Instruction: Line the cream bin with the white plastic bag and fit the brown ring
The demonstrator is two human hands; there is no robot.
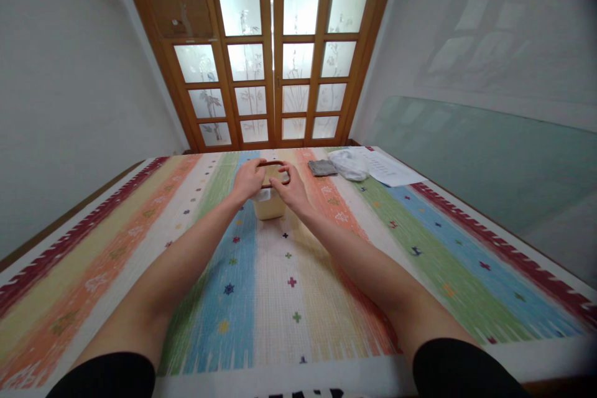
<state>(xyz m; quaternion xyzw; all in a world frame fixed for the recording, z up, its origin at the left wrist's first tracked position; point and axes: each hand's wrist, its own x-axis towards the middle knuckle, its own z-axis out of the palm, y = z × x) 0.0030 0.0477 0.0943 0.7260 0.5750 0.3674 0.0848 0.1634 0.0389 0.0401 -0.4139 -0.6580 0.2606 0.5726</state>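
Item: small cream-coloured rectangular plastic container (268,204), standing upright on the striped multicoloured woven tablecloth (289,273), toward the far middle of the table; no brand or label was legible on it. Lid: dark brown-rimmed rectangular lid (274,169), held at the container's mouth. Left hand (248,179): fingers curled and closed on the lid's left edge. Right hand (290,188): fingers bent and pinched on the lid's right edge, thumb on top; the two hands nearly met over the lid. Both forearms were stretched out over the cloth, with black sleeves at the near edge. Also present, well apart to the far right: folded grey cloth (321,167), crumpled white plastic bag (349,165) just beside it, and white printed paper sheet (387,168), whose writing was too small to read. Behind the table: wooden-framed frosted glass doors (273,56).
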